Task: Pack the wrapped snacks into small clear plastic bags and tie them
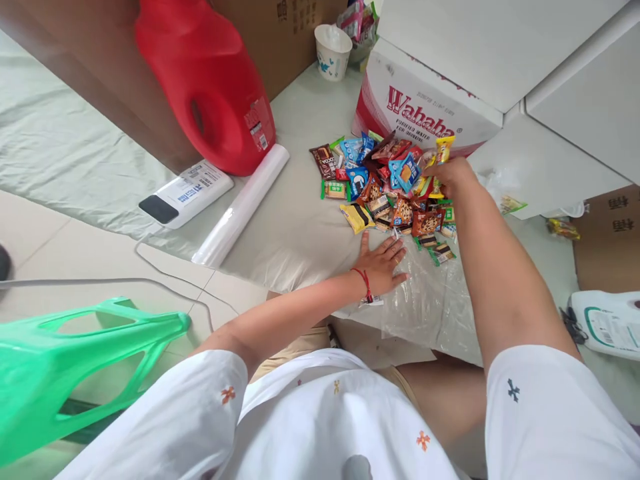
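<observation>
A heap of small snack packets (387,190) in many colours lies on a pale sheet on the floor. My left hand (383,260) rests flat and open on a clear plastic bag (425,293) just below the heap; a red string is round its wrist. My right hand (450,179) is at the heap's right edge, fingers closed round a yellow snack packet (443,152) lifted above the others.
A Wahaha cardboard box (420,107) stands behind the heap. A red jug (210,80), a roll of clear film (243,203), a power bank (185,193) and a paper cup (333,50) lie at the left and back. A green plastic stool (65,373) is at near left.
</observation>
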Tool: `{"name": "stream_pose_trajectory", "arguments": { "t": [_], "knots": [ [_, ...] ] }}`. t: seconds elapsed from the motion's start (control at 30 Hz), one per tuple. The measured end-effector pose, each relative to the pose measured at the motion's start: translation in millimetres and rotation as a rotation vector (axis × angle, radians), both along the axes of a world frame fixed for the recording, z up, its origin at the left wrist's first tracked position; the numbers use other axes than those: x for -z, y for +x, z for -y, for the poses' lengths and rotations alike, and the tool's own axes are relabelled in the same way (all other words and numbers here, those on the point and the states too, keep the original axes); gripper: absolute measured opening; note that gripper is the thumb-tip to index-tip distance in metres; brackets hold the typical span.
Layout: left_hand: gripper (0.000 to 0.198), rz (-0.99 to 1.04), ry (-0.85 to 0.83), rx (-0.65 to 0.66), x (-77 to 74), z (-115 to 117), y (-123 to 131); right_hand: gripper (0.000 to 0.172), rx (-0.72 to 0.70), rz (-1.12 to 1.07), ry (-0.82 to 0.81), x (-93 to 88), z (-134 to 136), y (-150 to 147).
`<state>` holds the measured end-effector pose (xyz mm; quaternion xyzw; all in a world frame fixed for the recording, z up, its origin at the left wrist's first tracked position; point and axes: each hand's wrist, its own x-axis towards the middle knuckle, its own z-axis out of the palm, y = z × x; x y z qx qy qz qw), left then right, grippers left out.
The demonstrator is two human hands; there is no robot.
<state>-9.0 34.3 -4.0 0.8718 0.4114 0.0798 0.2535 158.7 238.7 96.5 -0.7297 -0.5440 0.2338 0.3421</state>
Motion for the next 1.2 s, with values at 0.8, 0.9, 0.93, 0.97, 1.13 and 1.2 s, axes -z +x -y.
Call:
{"name": "stream_pose_trajectory", "arguments": {
  "t": [0.8,0.9,0.93,0.97,1.13,1.2],
  "knots": [
    [0.049,0.087,-0.141,-0.396,-18.2,-14.3,24.4,0.069,0.146,0.395,-0.011,48.6,335.2,22.8],
    [0.033,0.248,-0.224,-0.35,-15.0,-22.4,40.4,0.068,0.086,0.381,0.036,56.3,366.1,1.8],
    [0.032,0.313,-0.281,-0.353,-16.2,-23.8,46.8,0.068,0.083,0.383,0.022,60.6,372.2,-4.0],
    [0.032,0.384,-0.361,-0.372,-18.8,-24.5,53.6,0.065,0.098,0.374,0.01,64.9,376.0,-8.3],
    [0.026,0.711,-0.866,-0.326,-42.6,-21.2,92.2,0.029,0.288,0.111,0.046,75.3,378.5,-2.1],
    [0.024,0.73,-0.882,-0.199,-48.8,-18.9,106.7,0.03,0.384,0.018,0.054,76.2,382.0,7.6]
  ]
}}
